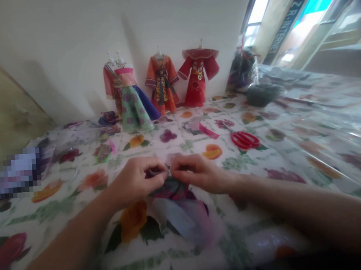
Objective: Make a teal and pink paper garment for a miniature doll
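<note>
My left hand (146, 175) and my right hand (193, 173) meet over the middle of the table, thumbs and fingertips pinched close together. Between them is a small bunched piece of fabric (168, 189), dark grey-green with pink and purple parts. Pale blue and pink sheer cloth (185, 220) spreads below it towards me, blurred. Whether a needle or thread is at the fingertips cannot be made out. Beyond my right hand lie red-handled scissors (245, 140), blades pointing away. A bright pink strip (208, 130) rests to their left.
Doll dresses on stands line the wall: a green-skirted one (134, 105), an orange one (162, 83) and a red one (199, 79), with another partly hidden. A dark bowl (263, 94) and a plastic bag (244, 70) stand back right. Clear plastic covers the fruit-patterned tablecloth (90, 205).
</note>
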The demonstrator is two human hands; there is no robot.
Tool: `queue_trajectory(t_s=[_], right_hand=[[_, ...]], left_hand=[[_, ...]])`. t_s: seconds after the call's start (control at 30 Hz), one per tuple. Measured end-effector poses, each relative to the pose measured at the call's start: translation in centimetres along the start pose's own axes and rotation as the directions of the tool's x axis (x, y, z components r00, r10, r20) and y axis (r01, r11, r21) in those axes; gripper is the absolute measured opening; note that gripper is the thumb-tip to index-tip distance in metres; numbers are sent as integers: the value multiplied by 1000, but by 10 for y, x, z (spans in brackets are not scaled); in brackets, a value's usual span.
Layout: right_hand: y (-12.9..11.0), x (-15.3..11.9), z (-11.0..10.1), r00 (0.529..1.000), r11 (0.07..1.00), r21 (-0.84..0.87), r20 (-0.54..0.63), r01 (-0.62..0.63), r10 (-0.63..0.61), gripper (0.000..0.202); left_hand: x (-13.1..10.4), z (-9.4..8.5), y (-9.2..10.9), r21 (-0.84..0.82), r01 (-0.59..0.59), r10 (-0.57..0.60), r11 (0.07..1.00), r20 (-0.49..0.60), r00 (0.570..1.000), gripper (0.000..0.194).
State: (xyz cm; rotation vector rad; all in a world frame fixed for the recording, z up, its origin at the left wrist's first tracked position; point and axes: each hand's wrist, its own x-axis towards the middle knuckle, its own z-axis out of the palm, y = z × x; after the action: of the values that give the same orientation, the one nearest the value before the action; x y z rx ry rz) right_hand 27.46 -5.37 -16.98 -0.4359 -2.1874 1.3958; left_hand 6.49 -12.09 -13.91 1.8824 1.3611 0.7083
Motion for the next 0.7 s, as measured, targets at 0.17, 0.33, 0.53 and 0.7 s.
queue_trajectory(t_s=[0.17,0.33,0.53,0.7], right_hand=[[-4,0,-4,999,999,-23,42,-26,27,16],[2,1,-10,996,996,48,48,-72,69,19],[1,1,-14,989,984,101,48,-144,140,18],[0,2,-14,988,975,157,7,-157,157,18]], left_hand=[[-2,-11,-8,-25,-4,5,1000,38,999,13],[-2,-22,-13,-34,-5,6,999,26,1000,15],[-2,-31,-15,-46,15,-16,999,-10,1000,16],[-2,-36,-15,-79,78,-82,994,-41,996,13]])
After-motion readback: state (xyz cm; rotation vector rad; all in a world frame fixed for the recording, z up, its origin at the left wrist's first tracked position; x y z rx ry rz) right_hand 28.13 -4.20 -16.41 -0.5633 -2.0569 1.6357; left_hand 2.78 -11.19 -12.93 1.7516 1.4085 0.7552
